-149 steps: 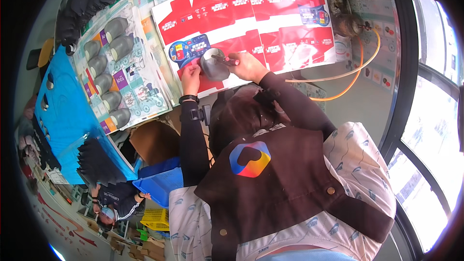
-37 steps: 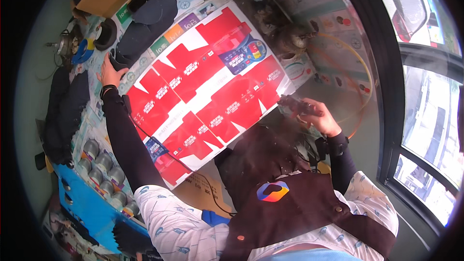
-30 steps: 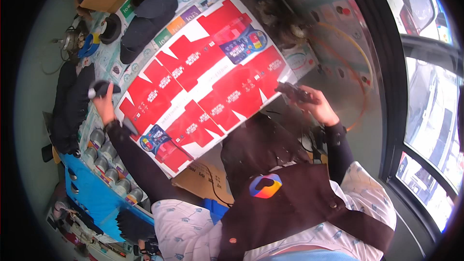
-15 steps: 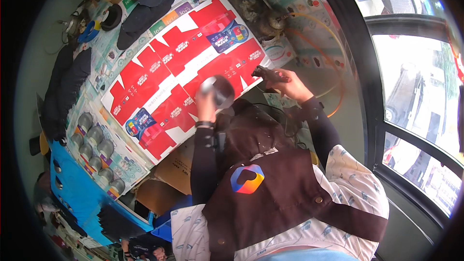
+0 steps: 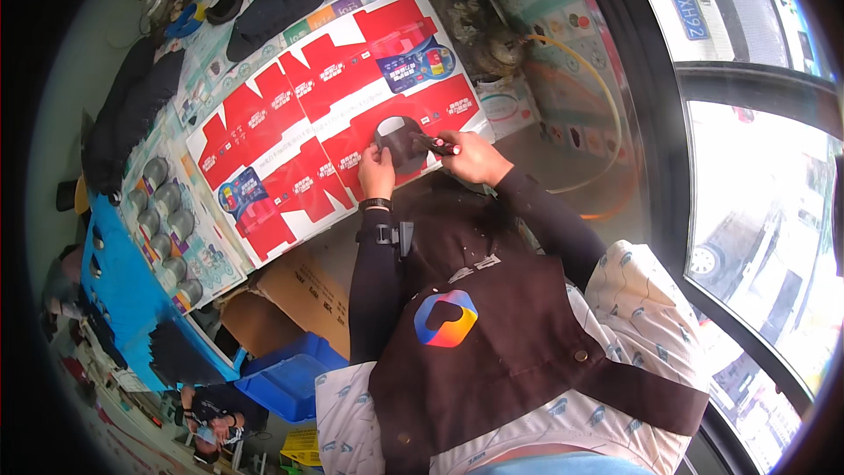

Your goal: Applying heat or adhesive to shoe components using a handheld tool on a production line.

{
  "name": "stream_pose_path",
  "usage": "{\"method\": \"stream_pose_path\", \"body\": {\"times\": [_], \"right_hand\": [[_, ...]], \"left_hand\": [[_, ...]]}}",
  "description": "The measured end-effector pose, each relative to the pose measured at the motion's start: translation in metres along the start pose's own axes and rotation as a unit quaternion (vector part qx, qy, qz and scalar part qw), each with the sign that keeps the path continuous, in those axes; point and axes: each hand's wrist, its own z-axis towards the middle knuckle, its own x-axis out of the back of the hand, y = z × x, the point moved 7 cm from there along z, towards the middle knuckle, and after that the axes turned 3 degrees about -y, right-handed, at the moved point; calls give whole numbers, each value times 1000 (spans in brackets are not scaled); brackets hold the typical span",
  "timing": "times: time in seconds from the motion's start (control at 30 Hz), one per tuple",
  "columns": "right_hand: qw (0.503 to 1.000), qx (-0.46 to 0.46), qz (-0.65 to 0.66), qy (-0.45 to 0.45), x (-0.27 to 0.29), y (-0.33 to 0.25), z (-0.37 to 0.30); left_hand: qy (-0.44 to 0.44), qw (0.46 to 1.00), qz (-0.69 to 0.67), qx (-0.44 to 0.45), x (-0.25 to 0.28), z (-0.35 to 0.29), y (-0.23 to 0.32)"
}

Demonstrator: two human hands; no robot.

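My left hand [image 5: 376, 174] is closed on the near left edge of a dark, short hollow cylinder [image 5: 404, 146], whose opening shows as a white patch. In my right hand [image 5: 477, 160] is a black hand tool with red on its handle [image 5: 437, 143]; its exact kind is hard to make out. The tool's dark end meets the right side of the cylinder. Beneath both lies a flat red and white printed cardboard sheet [image 5: 255, 123] on the bench. The fingertips of my right hand are partly hidden around the handle.
Several grey round pieces [image 5: 167, 200] stand in rows at the bench's left. Dark cloth-like pieces [image 5: 280, 10] lie along the far side. A yellow hose [image 5: 607, 88] curves on the right, beside a window frame [image 5: 665, 123]. Below left are a blue bin [image 5: 286, 384] and another person [image 5: 220, 413].
My right hand has moved left with the tool, bringing its end to the cylinder. The cylinder, blurred before, is now steadier in my left hand. The view has shifted slightly.
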Motion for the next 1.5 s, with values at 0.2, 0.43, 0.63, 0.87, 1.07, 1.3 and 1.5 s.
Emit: {"method": "stream_pose_path", "body": {"times": [0.2,0.43,0.63,0.87,1.07,1.3,1.5], "right_hand": [[1000,26,-6,13,-3,-15,16],[981,5,174,-87,-7,40,13],[974,-13,195,-112,-11,23,4],[979,-11,170,-115,-6,-4,12],[984,-28,152,-88,-5,-14,8],[979,-19,184,-84,-8,-8,3],[975,-17,199,-97,-1,12,7]], "left_hand": [[-3,991,-115,72,14,-3,-26],[36,995,-88,-9,11,-26,50],[112,986,-118,37,1,-42,3],[120,985,-117,48,14,-32,1],[86,988,-112,62,18,-23,8],[57,993,-85,66,23,-28,8],[82,990,-97,59,24,-29,14]]}}
